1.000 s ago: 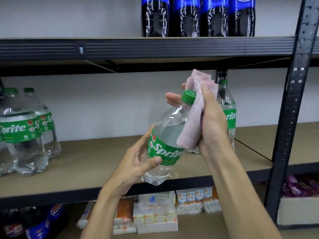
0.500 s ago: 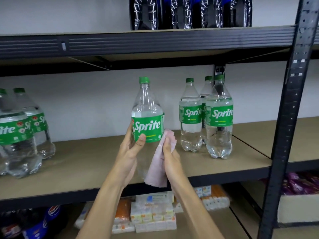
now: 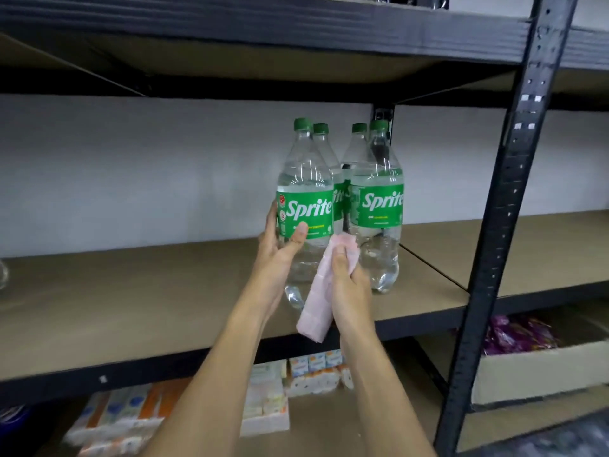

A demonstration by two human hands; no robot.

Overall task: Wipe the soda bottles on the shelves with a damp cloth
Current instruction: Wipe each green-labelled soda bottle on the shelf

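My left hand (image 3: 280,250) grips a clear Sprite bottle (image 3: 304,192) with a green cap and label, upright, its base at the middle shelf (image 3: 131,291). It stands right beside a group of three more Sprite bottles (image 3: 379,206). My right hand (image 3: 349,282) is closed on a folded pink cloth (image 3: 318,301), which hangs down against the lower right side of the held bottle.
A black metal upright (image 3: 501,225) rises just right of the bottles. The upper shelf (image 3: 263,24) overhangs close above the caps. Below, small cartons (image 3: 270,397) and a cardboard box (image 3: 534,367) of purple packets sit on the bottom shelf.
The held bottle has gone from tilted in front of me to upright, then right to the group on the shelf. The cloth dropped from the neck to the lower body.
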